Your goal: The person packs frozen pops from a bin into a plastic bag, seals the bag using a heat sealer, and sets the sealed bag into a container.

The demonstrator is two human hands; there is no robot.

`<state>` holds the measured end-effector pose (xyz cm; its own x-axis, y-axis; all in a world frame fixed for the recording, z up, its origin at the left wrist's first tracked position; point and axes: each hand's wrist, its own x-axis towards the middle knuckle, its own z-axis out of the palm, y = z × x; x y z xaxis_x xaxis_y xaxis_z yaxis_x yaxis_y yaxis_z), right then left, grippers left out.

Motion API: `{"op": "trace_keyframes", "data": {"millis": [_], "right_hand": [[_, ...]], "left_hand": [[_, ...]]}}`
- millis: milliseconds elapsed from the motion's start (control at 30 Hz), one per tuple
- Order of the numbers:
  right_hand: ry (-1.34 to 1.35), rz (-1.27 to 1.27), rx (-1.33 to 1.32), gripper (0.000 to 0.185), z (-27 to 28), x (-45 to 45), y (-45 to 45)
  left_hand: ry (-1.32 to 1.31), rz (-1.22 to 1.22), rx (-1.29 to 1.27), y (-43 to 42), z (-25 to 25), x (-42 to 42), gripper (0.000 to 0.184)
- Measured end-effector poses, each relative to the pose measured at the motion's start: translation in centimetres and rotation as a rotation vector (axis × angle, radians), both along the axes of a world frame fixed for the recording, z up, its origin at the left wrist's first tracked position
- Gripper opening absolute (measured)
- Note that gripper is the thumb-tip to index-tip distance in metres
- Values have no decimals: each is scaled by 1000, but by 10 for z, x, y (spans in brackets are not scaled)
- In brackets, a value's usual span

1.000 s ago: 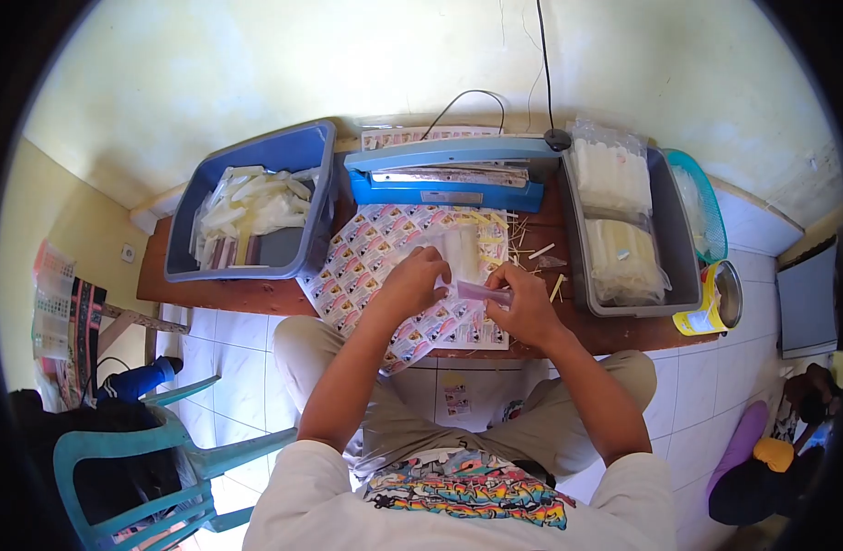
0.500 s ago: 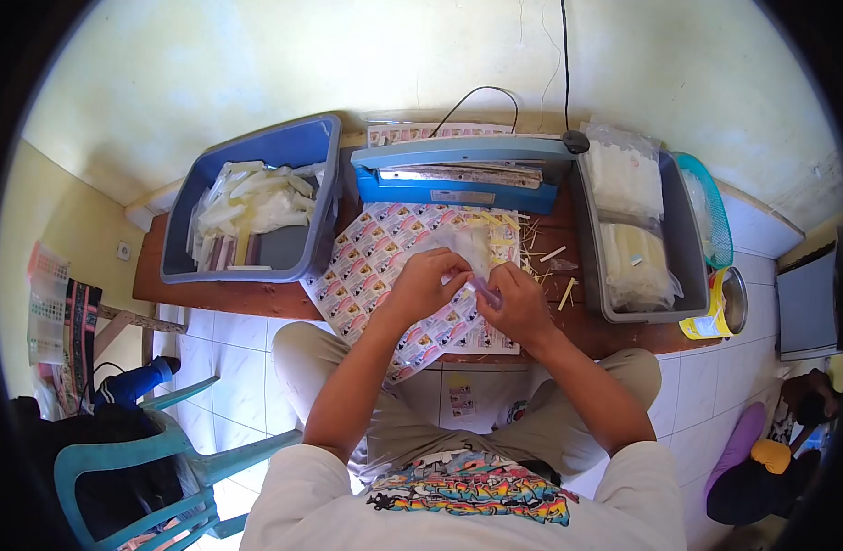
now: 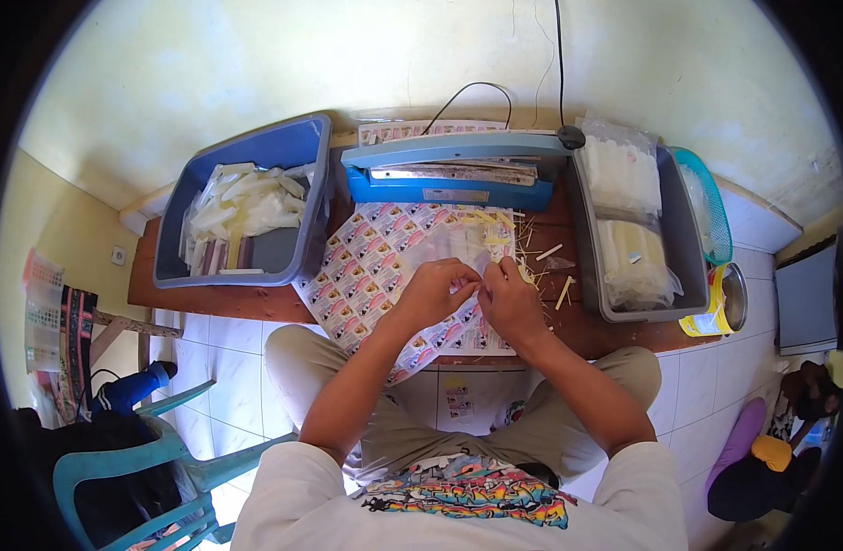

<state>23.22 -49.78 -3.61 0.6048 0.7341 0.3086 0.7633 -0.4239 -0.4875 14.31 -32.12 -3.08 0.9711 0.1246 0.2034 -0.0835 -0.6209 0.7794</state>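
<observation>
- From where I stand, the left hand [image 3: 440, 292] and right hand [image 3: 511, 298] meet at the fingertips over the table's front edge; both pinch inward, but I can't tell what lies between them. Anything small and slick there could slip if the pinch loosens.
- Under them, the white paper sheet printed with repeated labels [image 3: 352, 275] overhangs the brown wooden table [image 3: 210, 296]; a dragging wrist could pull it askew.
- Just beyond the fingers, at twelve o'clock, the clear plastic pack of pale sticks [image 3: 463, 242] lies on that sheet and would shift with it.
- At two o'clock, thin yellowish scraps [image 3: 550, 250] litter the wood; a sweeping sleeve or hand could carry some among the sticks.
- Toward three, the yellow round can [image 3: 706, 317] looks close to the edge, so a wide right elbow might tip it.
- Farther off at twelve, the long blue metal-and-plastic sealer [image 3: 449, 184] has its arm raised; if it is hot, a careless reach risks a burn.
</observation>
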Motion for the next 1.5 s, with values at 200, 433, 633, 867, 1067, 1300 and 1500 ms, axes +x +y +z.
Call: {"op": "trace_keyframes", "data": {"millis": [200, 433, 633, 867, 1067, 1300, 1500], "right_hand": [[23, -12, -53, 24, -13, 9, -4], [169, 10, -14, 23, -18, 17, -6], [113, 88, 155, 44, -12, 19, -14], [450, 144, 45, 55, -10, 20, -21], [216, 66, -111, 49, -1, 21, -19], [182, 51, -77, 30, -1, 23, -14], [149, 44, -75, 20, -7, 27, -7]], "left_hand": [[-11, -25, 34, -3, -2, 0, 15], [11, -22, 37, 0, -4, 0, 18], [33, 82, 154, 3, -3, -8, 28], [43, 28, 212, 5, -4, -13, 37], [49, 22, 224, 6, -7, -12, 37], [76, -2, 240, 3, 1, -14, 39], [140, -23, 263, 0, 9, -17, 36]]}}
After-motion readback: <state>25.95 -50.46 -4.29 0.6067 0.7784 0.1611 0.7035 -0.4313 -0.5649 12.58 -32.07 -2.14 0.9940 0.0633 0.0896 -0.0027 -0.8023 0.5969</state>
